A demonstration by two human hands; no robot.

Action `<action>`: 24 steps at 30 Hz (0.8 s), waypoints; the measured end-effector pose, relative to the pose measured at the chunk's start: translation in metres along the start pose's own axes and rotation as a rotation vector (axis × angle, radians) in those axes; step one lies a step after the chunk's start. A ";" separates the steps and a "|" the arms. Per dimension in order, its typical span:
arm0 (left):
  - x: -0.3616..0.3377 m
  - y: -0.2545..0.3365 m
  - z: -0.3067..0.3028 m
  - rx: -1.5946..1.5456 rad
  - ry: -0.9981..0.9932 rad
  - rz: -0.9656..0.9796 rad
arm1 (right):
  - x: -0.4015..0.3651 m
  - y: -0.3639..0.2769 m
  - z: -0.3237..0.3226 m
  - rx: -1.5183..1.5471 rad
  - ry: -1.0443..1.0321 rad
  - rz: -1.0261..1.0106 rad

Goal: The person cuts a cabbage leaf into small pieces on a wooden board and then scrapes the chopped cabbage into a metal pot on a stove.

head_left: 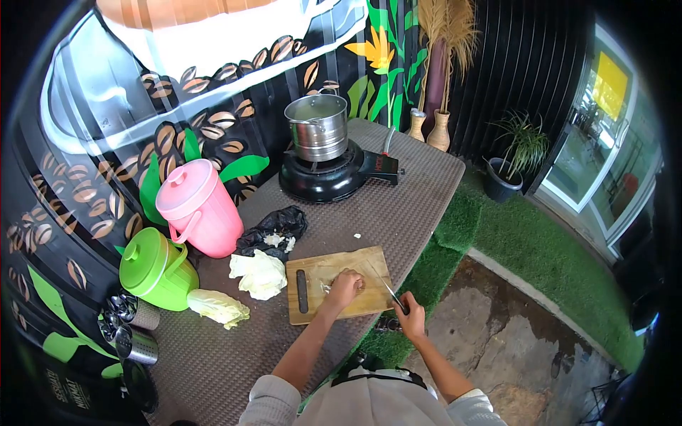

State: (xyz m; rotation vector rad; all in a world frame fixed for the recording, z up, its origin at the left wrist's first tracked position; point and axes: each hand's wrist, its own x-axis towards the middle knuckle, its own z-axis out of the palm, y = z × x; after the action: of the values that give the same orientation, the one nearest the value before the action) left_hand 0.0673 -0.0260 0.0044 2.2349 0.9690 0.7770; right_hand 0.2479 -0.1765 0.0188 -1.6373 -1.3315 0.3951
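My right hand (411,317) grips a knife (390,292) by its dark handle at the board's right edge, the blade pointing up and left over the wood. On the wooden cutting board (309,312), my left hand (347,288) rests with its fingers curled in. What lies under those fingers is hidden; small pale scraps (326,287) show beside them. Left of the board sits a pale cabbage (258,275), and further left a piece of napa cabbage (218,307). A black plastic bag (284,223) with whitish peelings lies behind the cabbage.
A steel pot (317,135) stands on a black portable gas stove (323,186) at the table's far end. Along the wall are a pink jug (202,213), a green jug (160,273) and metal utensil holders (135,344). The table's edge (437,213) runs along the right.
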 end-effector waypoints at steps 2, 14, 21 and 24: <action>0.000 0.003 -0.006 -0.054 -0.007 -0.033 | -0.004 -0.009 0.005 0.007 0.004 -0.004; 0.000 0.007 -0.034 -0.574 0.241 -0.121 | -0.048 -0.035 0.029 0.110 0.073 0.143; -0.065 -0.026 -0.058 -0.645 0.245 -0.213 | -0.058 -0.036 0.049 0.084 0.001 0.202; -0.088 -0.040 -0.060 -0.655 0.311 -0.244 | -0.062 -0.048 0.067 0.057 -0.122 0.187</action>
State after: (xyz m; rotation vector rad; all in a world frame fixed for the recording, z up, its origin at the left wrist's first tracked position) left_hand -0.0424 -0.0552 -0.0083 1.4353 0.9300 1.1499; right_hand 0.1493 -0.2026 0.0065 -1.7179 -1.2480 0.6482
